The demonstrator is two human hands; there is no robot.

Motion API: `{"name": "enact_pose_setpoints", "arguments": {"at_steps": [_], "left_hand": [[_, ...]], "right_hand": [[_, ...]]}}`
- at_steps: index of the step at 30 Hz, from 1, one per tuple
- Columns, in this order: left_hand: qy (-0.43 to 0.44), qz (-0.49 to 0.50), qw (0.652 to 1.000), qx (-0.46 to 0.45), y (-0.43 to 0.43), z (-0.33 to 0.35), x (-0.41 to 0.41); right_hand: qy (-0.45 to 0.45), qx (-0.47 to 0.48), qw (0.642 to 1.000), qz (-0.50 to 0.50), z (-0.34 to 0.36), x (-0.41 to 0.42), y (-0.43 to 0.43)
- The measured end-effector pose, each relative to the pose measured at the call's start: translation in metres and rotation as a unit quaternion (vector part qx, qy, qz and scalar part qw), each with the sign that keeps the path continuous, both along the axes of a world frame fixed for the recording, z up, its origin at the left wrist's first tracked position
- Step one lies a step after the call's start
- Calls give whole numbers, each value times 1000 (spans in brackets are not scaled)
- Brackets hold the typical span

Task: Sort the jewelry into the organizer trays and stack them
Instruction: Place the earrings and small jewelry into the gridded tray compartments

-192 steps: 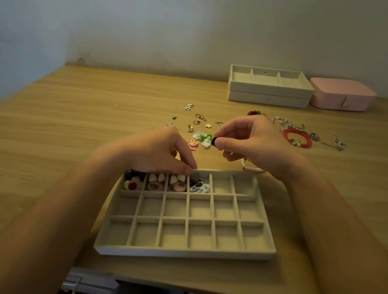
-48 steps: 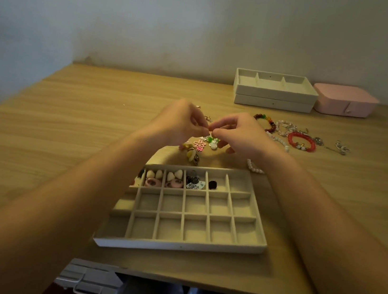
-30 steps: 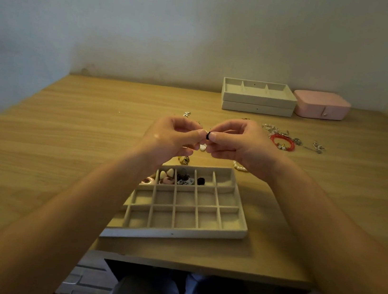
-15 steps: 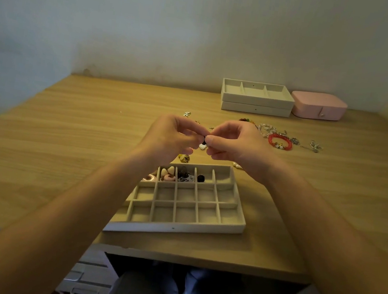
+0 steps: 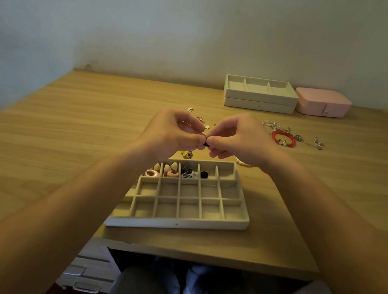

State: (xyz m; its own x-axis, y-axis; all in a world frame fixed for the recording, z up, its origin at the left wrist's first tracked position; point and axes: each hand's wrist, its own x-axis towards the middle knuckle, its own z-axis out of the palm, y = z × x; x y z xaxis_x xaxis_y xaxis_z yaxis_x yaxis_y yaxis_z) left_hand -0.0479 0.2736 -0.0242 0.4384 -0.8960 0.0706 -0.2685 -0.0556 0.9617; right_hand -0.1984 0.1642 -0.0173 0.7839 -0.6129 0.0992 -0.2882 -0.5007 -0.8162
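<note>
A beige grid organizer tray (image 5: 239,224) lies near the table's front edge. Its far row holds pink rings (image 5: 152,173), cream pieces (image 5: 169,167), dark pieces and one small black piece (image 5: 204,174); the other cells show bare lining. Above the tray's far edge my left hand (image 5: 169,134) and my right hand (image 5: 236,140) meet fingertip to fingertip and pinch a small black earring (image 5: 205,143) between them. Loose jewelry lies beyond the hands: a gold ring (image 5: 187,154), small gold bits (image 5: 204,122), a red bead bracelet (image 5: 284,138).
Two stacked beige trays (image 5: 260,94) stand at the back of the table, a pink jewelry box (image 5: 324,102) to their right. Silver chains (image 5: 318,143) lie right of the bracelet. My knees show under the table's front edge.
Both hands lifted from the jewelry pile and now work a small black piece together above the tray. A black piece sits in the tray's far row since the oldest frame.
</note>
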Motion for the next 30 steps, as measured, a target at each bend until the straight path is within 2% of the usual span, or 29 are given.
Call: {"name": "enact_pose_setpoints", "arguments": {"at_steps": [4,7,11,16,30], "left_hand": [[-16,-2,1000,2,2,-5,-8],[-18,-4,1000,19,2,-10,-9],[-207,19,977,55,0,-14,3],[-301,-57,944,126,1,-18,-3],[-310,-74,936,153,-15,-26,-1]], "right_hand": [[70,-63,996,3,0,-2,-3],[90,-86,992,7,-2,-5,-5],[113,-71,991,13,-7,-11,-8],[171,-101,979,41,-14,-7,-7],[220,-179,958,44,-16,3,0]]}}
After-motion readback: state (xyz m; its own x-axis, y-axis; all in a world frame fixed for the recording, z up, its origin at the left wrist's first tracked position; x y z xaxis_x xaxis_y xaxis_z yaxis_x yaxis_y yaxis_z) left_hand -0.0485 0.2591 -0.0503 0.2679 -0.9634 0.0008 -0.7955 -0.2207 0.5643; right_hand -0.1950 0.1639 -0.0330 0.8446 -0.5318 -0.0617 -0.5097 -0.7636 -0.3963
